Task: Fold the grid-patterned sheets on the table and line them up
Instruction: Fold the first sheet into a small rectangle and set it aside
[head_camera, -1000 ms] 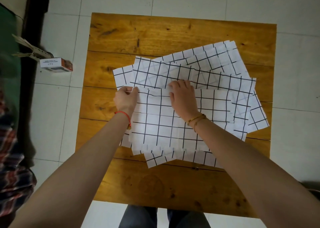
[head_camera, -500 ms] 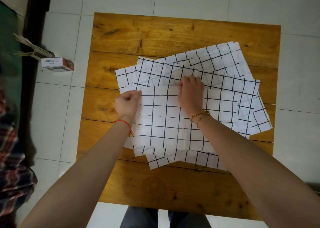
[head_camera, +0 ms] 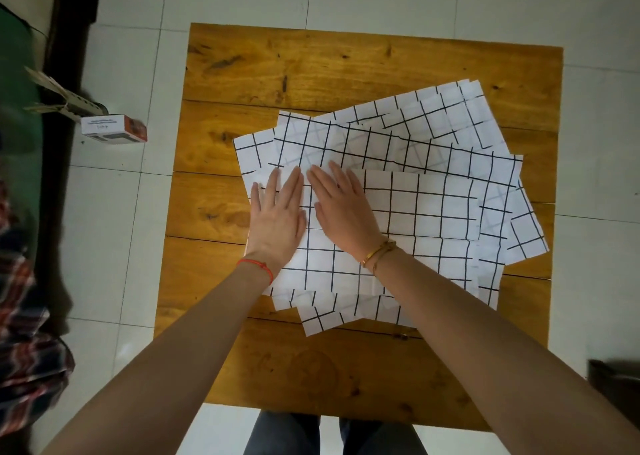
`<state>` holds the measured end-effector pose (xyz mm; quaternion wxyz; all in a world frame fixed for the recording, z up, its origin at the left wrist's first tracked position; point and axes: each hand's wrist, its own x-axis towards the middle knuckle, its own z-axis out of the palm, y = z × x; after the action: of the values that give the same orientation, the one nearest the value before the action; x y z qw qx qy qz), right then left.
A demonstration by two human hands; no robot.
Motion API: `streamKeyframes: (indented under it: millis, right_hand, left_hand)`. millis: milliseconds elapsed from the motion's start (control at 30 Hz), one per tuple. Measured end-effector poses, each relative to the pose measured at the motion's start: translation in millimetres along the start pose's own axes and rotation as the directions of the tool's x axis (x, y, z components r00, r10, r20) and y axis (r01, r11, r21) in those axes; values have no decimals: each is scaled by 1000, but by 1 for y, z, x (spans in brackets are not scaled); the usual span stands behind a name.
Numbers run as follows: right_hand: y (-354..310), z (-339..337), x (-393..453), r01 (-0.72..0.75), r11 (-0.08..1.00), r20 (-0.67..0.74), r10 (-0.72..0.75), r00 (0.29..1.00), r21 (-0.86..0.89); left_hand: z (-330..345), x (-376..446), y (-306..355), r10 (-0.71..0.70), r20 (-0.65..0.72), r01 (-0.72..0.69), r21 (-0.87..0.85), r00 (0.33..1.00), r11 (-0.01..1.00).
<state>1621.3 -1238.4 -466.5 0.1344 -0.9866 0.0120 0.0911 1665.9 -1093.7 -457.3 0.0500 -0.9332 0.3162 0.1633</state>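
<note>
Head cam, looking straight down. My left hand point(head_camera: 277, 214) lies flat, palm down, fingers straight and slightly spread, pressing on the top folded sheet point(head_camera: 408, 212) near its left end. It grips nothing, just rests on the paper. My right hand point(head_camera: 341, 208) is the same: open flat, fingers together-ish and pointing away from me, palm on the same sheet just right of the left hand. The two hands sit side by side, index fingers nearly touching; can't tell if they do touch.

The grid-patterned sheets point(head_camera: 433, 132) are white w/ black lines, heaped in a loose overlapping pile on the wooden worktop point(head_camera: 311, 66), roughly mid to right of it. The top sheet lies about square to me; its far edge runs by my fingertips. Under it a wider sheet sticks out at the far side and left, and more sheets fan out toward the far right corner, tilted. A few corners poke out on the near side of the pile, incl. one small tilted corner point(head_camera: 320, 319) closest to me.

Red string point(head_camera: 256, 267) on my left wrist, gold bangles point(head_camera: 377, 252) on the right wrist.

Off the worktop, on the tiled floor point(head_camera: 114, 246) to the left, a small box point(head_camera: 112, 129). Plaid cloth point(head_camera: 24, 333) at the far left edge, blurry. My legs point(head_camera: 287, 434) show under the near worktop edge.
</note>
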Motion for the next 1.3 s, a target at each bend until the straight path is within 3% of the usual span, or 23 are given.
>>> streamKeyframes:
  millis: [100,433,700,867,1033,1200,1300]
  right_hand:
    - [-4,5,-3,-19,1000,55,20,998,-24]
    - [2,6,-9,-66,996,97,71,993,-55]
    - [83,-9,-71,-272,945,62,287,956,-180]
    - [140,-20,-112,-485,848,-9,495,869,-211]
    - [157,-25,-125,-519,835,-22,525,851,-182]
    - [131,-26,-115,-429,896,-20,430,903,-112]
    - [105,-22,-109,-303,949,-8,304,953,-87]
  left_hand:
    - [6,3,-1,-3,94,1,15,996,1000]
    - [8,5,-3,-21,155,16,32,988,999]
    - [5,5,-1,-24,174,20,21,984,1000]
    - [6,5,0,-22,168,22,3,986,1000]
    - [4,4,2,-32,157,41,-57,987,998]
    - [0,-11,8,-231,-125,170,-374,965,912]
    - [1,-23,12,-428,-73,338,-501,901,797]
